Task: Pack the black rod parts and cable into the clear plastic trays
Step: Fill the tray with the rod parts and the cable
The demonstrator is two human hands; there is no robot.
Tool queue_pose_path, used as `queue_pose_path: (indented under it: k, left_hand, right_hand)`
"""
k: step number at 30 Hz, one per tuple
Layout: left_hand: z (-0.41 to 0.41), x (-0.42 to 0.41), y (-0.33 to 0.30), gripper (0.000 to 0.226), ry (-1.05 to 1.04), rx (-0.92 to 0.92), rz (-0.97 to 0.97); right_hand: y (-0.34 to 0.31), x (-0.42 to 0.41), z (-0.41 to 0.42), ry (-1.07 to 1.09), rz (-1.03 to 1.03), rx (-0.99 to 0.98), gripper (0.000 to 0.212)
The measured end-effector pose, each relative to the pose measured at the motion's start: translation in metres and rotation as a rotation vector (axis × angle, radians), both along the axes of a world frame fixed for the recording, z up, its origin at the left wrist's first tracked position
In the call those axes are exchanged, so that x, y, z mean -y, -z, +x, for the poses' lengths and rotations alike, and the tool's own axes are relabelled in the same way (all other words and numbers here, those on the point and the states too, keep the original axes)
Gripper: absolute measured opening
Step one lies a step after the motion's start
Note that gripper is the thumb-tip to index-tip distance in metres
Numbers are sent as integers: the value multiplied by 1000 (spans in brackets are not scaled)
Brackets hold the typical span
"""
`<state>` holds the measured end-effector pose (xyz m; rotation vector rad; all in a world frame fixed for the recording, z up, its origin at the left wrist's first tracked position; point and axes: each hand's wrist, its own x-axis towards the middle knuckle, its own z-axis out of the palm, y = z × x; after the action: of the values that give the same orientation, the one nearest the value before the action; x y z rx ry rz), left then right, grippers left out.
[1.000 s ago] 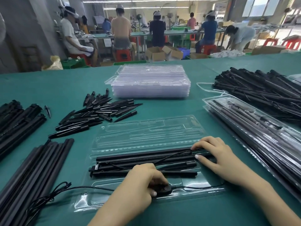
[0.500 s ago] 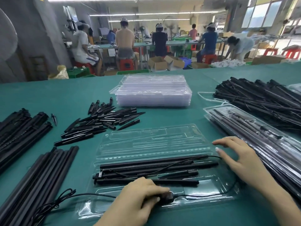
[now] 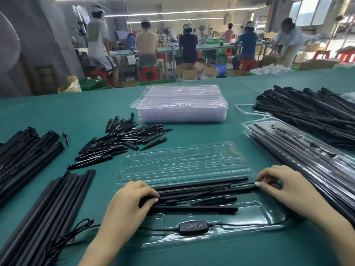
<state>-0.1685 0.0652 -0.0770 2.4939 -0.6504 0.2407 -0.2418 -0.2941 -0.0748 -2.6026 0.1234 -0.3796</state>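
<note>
Head view: open clear clamshell tray [image 3: 272, 214] lying on the green table [image 3: 57, 112], lid half toward the far side, base half near. Black rods [image 3: 201, 186] laid lengthwise in the base channels, a thin black cable [image 3: 226, 186] running across them. Inline controller [image 3: 193, 225] with four buttons seated in the nearest trough of the tray, its cord trailing left off the tray to a loose coil [image 3: 63, 239] on the table.

Left hand [image 3: 126, 206] now up on the left ends of the rods, fingers curled over and pressing down on them; half a second ago down at the controller, now clear of it. Right hand [image 3: 284, 189] now at the right ends of the rods, thumb and forefinger pinching the cable there, other fingers arched above; earlier hovering spread, off the right edge of the tray. Controller uncovered, earlier hidden under the left hand.

Stack of empty clear trays [image 3: 182, 106] at the far centre. Heap of short pointed black spikes [image 3: 123, 141] left of centre. Bundles of long black rods [image 3: 48, 208] at the near left, another pile of black parts [image 3: 25, 148] beyond them. Filled, closed trays [image 3: 299, 150] stacked at the right, touching or just beside the open tray's right edge, and a pile of rods with cables [image 3: 315, 110] behind them. Workers on red stools [image 3: 148, 73] at benches across the room, cardboard boxes [image 3: 186, 71] on the floor.
</note>
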Motion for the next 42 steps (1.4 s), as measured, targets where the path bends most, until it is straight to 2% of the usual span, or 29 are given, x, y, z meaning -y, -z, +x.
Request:
queue_pose_path:
  k: [5, 9, 13, 16, 19, 21, 23, 26, 28, 31, 33, 35, 37, 40, 42]
  left_hand:
    - [1, 0, 4, 20, -4, -34, -28]
    - [-5, 15, -4, 22, 3, 53, -29]
    - [-22, 59, -16, 26, 211, 103, -71]
    - [-37, 103, -10, 56, 399, 32, 176]
    - [-38, 127, 2, 90, 388, -128, 381]
    - [-35, 134, 9, 96, 387, -151, 406]
    - [-33, 136, 15, 93, 398, -137, 424]
    - [-33, 134, 22, 74, 407, -116, 428]
    - [-32, 134, 22, 71, 418, -113, 418]
    - [-33, 134, 21, 70, 420, -99, 417]
    - [-33, 135, 21, 68, 415, -98, 409]
    - [-33, 135, 22, 66, 413, -102, 395]
    - [-34, 135, 22, 69, 413, -97, 394]
    - [-34, 135, 23, 74, 414, -77, 408]
    - [-33, 135, 23, 75, 406, -74, 409]
  right_hand:
    - [-3, 1, -1, 50, 161, 41, 16]
    - [-7, 6, -6, 151, 342, -71, 14]
    - [-13, 15, -9, 209, 452, -175, 15]
    - [-17, 13, -16, 202, 500, -222, 26]
    - [-13, 10, -30, 211, 373, -165, 17]
    - [-9, 10, -39, 206, 273, -170, 26]
    - [-6, 12, -43, 158, 299, -183, 35]
    - [-9, 16, -45, 74, 508, -163, 30]
    - [-12, 15, -41, 66, 685, -129, 21]
    - [-23, 13, -36, 4, 1107, -115, 32]
    - [-29, 14, -39, -105, 1278, -148, 40]
    - [-34, 11, -44, -157, 1182, -154, 35]
    - [-34, 7, -48, -111, 940, -103, 28]
    - [-32, 0, -48, 36, 512, 109, 7]
    - [-30, -4, -47, 86, 306, 206, 8]
